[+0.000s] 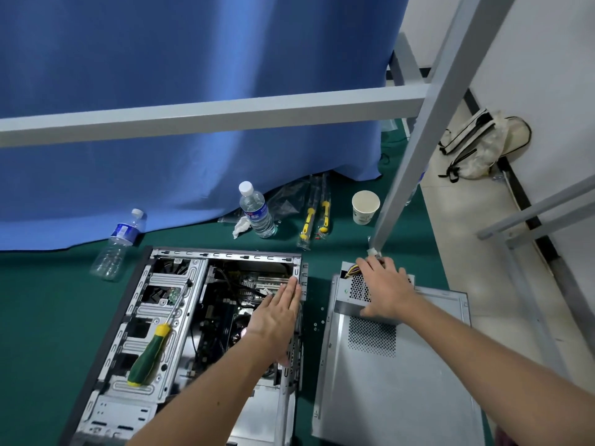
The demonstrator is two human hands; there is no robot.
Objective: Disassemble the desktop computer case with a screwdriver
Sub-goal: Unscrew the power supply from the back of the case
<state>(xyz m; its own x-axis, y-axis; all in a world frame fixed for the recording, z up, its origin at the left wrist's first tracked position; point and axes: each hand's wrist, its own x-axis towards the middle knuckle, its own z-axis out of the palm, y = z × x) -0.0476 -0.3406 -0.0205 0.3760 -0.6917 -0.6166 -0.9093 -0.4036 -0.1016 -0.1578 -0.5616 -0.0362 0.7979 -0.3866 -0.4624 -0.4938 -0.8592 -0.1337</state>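
Observation:
The open computer case [167, 317] lies on its side on the green table, its boards and cables exposed. A green and yellow screwdriver [151, 352] rests loose on the case's drive bay frame. My left hand [278, 317] lies flat with straight fingers inside the case by its rear edge. My right hand [384, 288] rests with spread fingers on top of the metal power supply [354, 289], which sits on the removed grey side panel [386, 381] to the right of the case. Several small screws [317, 323] lie between case and panel.
Two plastic water bottles [257, 210] [120, 243], two packaged yellow screwdrivers [314, 220], a crumpled tissue and a paper cup [365, 207] lie behind the case. A grey metal frame [409, 149] crosses above the table. A blue curtain hangs behind. A backpack [479, 146] lies on the floor at right.

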